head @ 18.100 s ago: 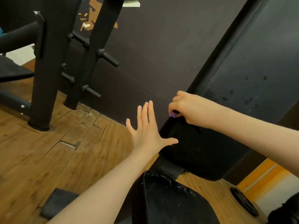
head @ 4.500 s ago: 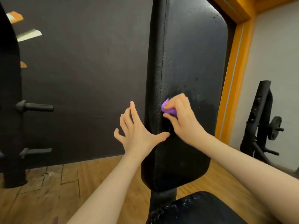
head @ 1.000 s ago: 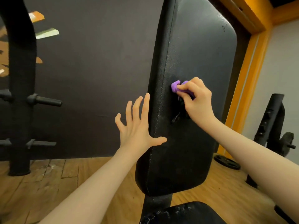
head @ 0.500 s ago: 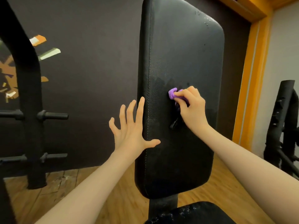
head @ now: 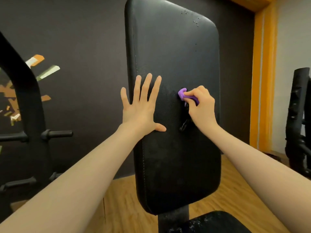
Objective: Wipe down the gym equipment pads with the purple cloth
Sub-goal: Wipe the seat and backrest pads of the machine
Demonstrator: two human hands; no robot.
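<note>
A tall black back pad (head: 175,47) stands upright in front of me, with small droplets near its top right. My right hand (head: 200,106) grips a bunched purple cloth (head: 185,96) and holds it against the pad's middle. My left hand (head: 143,106) lies flat on the pad's left side, fingers straight and spread, thumb pointing right. Below, the black seat pad (head: 210,222) shows at the bottom edge, with pale specks on it.
A black weight rack (head: 28,101) with horizontal pegs stands at the left. More black gym equipment (head: 299,118) stands at the right edge beside an orange door frame (head: 262,73). The wall behind is dark grey and the floor (head: 124,202) is wooden.
My left hand has shifted right and up, from the pad's left edge onto its front face. My right hand with the cloth stays near the pad's middle.
</note>
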